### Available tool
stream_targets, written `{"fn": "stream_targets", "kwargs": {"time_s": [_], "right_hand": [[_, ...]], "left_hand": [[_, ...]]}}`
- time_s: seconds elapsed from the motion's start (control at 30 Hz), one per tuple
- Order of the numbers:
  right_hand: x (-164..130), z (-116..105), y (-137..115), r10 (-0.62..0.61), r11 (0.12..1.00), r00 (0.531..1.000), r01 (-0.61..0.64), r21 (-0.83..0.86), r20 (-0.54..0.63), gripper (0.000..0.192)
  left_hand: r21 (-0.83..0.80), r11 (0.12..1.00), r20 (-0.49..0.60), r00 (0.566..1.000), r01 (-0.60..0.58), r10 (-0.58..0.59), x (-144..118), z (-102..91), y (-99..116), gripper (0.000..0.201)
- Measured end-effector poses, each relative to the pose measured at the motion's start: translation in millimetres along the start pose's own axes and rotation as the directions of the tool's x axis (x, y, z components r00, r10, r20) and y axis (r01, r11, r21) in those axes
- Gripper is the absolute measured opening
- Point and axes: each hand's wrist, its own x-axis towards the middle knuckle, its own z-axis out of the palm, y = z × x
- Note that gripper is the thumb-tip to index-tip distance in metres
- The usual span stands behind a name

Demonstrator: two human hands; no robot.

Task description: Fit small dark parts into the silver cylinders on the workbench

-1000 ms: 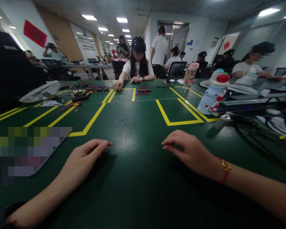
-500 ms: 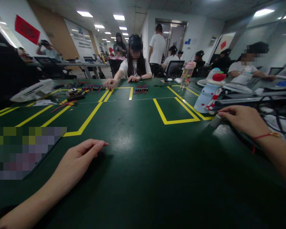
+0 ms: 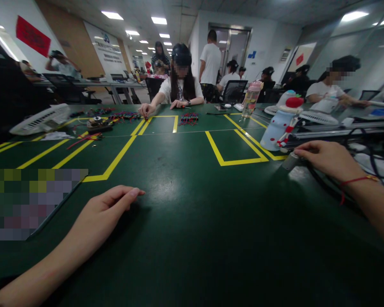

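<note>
My left hand [image 3: 104,209] lies flat, palm down, on the green table mat [image 3: 192,221], fingers together, holding nothing. Far out to the right, my right hand [image 3: 328,158], with a red string bracelet at the wrist, curls over a small grey cylindrical tool [image 3: 290,161] joined to black cables [image 3: 326,181]. Its fingers rest on the tool's rear end. A white-and-blue snowman-shaped bottle [image 3: 280,124] with a red cap stands just beyond that hand.
Yellow tape lines [image 3: 225,157] mark boxes on the mat. A white fan [image 3: 40,120] and coloured wire bundles [image 3: 188,118] lie farther back. A person sits across the table handling wires; other people sit at the right. A pink bottle [image 3: 252,100] stands mid-table.
My right hand left the mat in front of me and reached right to the grey tool by the cables. The left hand stayed put.
</note>
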Motion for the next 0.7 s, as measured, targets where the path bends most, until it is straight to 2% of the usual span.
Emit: {"fn": "stream_targets", "kwargs": {"time_s": [0.13,0.27,0.4,0.5,0.7], "right_hand": [[-0.5,-2.4,1.3,0.01,0.999,0.998,-0.012,0.042,0.055,0.044],[-0.5,-3.1,1.3,0.067,0.996,0.997,-0.069,0.06,0.034,0.054],[6.2,1.8,5.2,0.149,0.987,0.988,-0.151,0.051,0.034,0.04],[10.0,4.0,9.3,0.152,0.984,0.985,-0.159,0.076,0.083,0.031],[9.9,3.9,15.4,0.174,0.977,0.982,-0.181,0.109,0.071,0.042]], "left_hand": [[0.005,1.0,-0.029,1.0,0.0,0.0,1.0,1.1,-1.4,0.04],[-0.012,1.0,0.013,1.0,-0.023,0.023,3.4,1.7,-7.2,0.041],[-0.003,1.0,0.018,0.999,-0.031,0.031,9.6,2.7,-22.9,0.047],[-0.014,0.999,0.026,0.999,-0.039,0.039,13.4,3.6,-32.2,0.049],[-0.023,1.0,0.048,0.999,-0.013,0.014,12.4,2.7,-28.9,0.049]]}}
